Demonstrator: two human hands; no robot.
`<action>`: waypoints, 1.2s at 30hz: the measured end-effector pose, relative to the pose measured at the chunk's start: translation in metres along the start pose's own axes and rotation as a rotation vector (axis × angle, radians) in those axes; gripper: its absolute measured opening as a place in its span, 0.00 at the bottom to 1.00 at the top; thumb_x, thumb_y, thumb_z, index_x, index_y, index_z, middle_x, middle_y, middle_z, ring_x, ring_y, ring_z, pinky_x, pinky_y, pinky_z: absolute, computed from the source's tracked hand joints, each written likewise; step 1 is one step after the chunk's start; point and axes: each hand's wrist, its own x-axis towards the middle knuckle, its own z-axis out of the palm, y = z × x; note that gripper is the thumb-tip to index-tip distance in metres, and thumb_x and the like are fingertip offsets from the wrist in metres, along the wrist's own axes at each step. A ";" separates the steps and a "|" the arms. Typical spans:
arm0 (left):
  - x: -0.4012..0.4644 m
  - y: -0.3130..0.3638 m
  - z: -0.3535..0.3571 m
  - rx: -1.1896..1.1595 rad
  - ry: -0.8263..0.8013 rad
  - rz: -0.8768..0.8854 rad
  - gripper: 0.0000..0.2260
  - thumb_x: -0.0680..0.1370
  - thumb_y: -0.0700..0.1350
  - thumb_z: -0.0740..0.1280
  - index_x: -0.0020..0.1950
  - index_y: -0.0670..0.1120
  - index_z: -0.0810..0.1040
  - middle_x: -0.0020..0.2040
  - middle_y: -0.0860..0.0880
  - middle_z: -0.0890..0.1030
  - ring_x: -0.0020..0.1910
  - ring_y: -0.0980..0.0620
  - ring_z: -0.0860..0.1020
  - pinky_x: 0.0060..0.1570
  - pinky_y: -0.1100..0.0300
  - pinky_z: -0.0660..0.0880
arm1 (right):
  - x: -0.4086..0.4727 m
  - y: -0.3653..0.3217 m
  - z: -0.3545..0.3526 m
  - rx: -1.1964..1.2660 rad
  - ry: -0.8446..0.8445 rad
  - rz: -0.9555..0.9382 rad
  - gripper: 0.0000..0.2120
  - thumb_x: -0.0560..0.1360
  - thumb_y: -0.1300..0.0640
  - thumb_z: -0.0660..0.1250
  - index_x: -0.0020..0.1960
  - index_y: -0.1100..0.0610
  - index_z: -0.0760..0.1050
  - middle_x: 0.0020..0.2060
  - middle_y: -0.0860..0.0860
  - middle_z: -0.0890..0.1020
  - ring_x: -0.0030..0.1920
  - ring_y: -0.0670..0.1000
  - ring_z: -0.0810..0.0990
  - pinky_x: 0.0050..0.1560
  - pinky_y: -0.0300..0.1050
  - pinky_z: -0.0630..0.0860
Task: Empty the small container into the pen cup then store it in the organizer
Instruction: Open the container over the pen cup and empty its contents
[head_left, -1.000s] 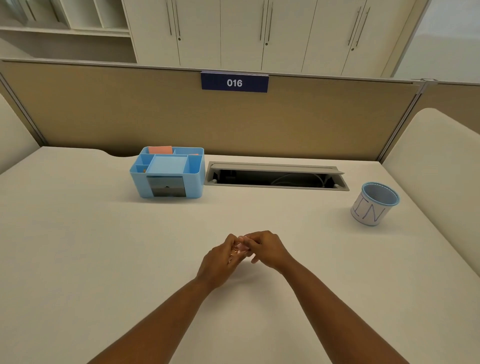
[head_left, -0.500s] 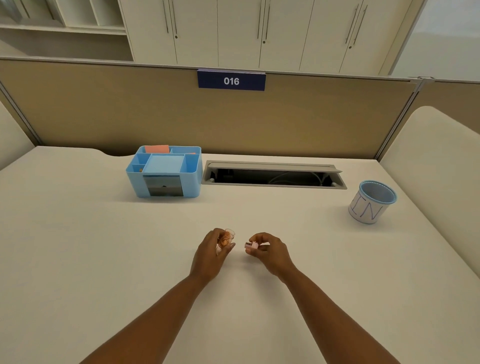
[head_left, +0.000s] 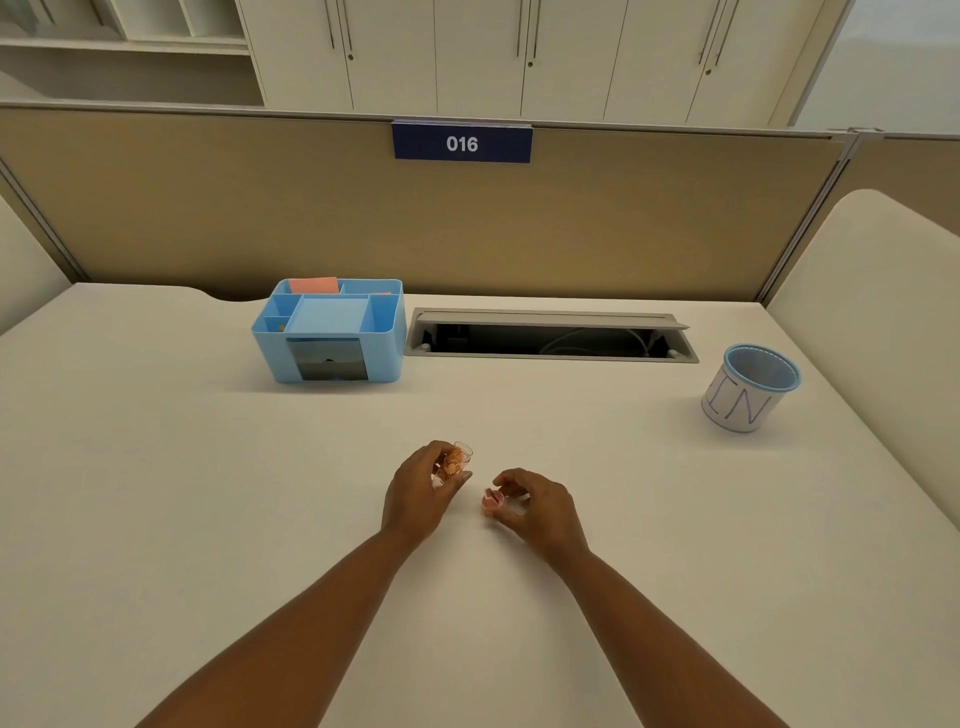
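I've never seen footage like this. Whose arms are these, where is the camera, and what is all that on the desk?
There is no machine here: these are a person's two bare arms, filmed by one wide-angle camera worn on the head, looking forward and down.

The left hand holds a small clear container with orange bits inside; what they are is too small to tell. The right hand pinches a small pink cap, so the container looks open.

On the pale desk stand a blue organizer with several compartments, at the back left, and a pen cup with a blue rim, at the far right. Between them is an open cable slot in the desk. A sign reading 016 hangs on the partition behind.

The plan is to tip the container into the cup, then store it in the organizer.
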 end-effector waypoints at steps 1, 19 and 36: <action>0.000 0.001 0.001 0.001 0.004 0.003 0.10 0.71 0.45 0.70 0.50 0.46 0.75 0.45 0.51 0.78 0.43 0.50 0.75 0.43 0.59 0.71 | 0.000 0.001 0.000 -0.044 -0.011 -0.010 0.11 0.66 0.51 0.73 0.48 0.50 0.77 0.43 0.47 0.83 0.45 0.46 0.78 0.45 0.37 0.71; 0.009 0.064 0.009 -0.177 -0.001 0.008 0.15 0.68 0.43 0.74 0.52 0.43 0.75 0.51 0.42 0.81 0.45 0.51 0.76 0.44 0.62 0.72 | 0.002 -0.037 -0.054 0.318 0.136 0.100 0.17 0.68 0.52 0.72 0.56 0.54 0.75 0.50 0.54 0.81 0.46 0.51 0.80 0.40 0.35 0.76; 0.036 0.145 0.100 -0.221 -0.205 0.137 0.10 0.69 0.44 0.72 0.49 0.43 0.79 0.47 0.43 0.83 0.44 0.50 0.78 0.40 0.67 0.73 | 0.001 -0.005 -0.136 0.434 0.455 0.195 0.12 0.69 0.57 0.72 0.52 0.55 0.78 0.47 0.53 0.82 0.47 0.51 0.80 0.52 0.50 0.79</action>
